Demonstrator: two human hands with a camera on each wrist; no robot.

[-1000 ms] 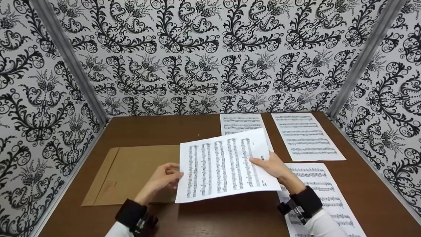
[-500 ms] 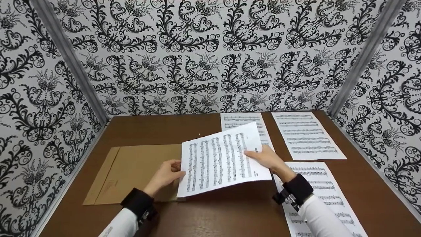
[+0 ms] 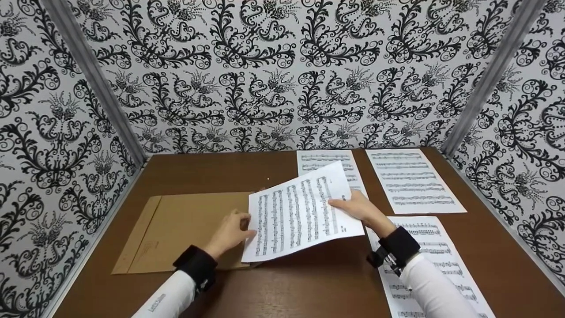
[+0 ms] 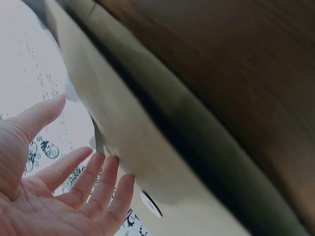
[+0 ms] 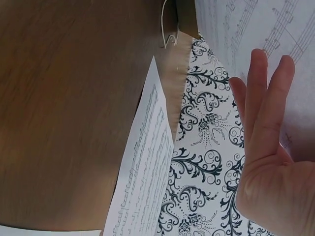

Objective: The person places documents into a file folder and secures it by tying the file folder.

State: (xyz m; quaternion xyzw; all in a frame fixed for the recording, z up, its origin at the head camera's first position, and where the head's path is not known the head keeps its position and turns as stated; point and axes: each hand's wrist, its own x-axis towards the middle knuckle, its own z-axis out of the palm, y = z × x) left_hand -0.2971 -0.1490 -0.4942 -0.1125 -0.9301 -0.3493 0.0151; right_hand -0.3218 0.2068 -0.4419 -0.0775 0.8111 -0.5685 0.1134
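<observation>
My right hand pinches a sheet of sheet music, thumb on the printed face and fingers behind it. The sheet is turned sideways and tilted above the table, its left edge at the right end of a brown envelope. My left hand is at that end. In the left wrist view its fingers are fairly straight, with their tips against the gaping envelope, and its thumb is by the sheet's edge. Whether the sheet's edge is inside the envelope I cannot tell.
Three more music pages lie on the brown table: one partly behind the held sheet, one at the back right, one under the right forearm. A button and a string show by the envelope. Patterned walls enclose the table.
The right hand has moved the sheet slightly away from me and tilted it more, its right side rising. The left hand has shifted a little right along with the sheet's left edge.
</observation>
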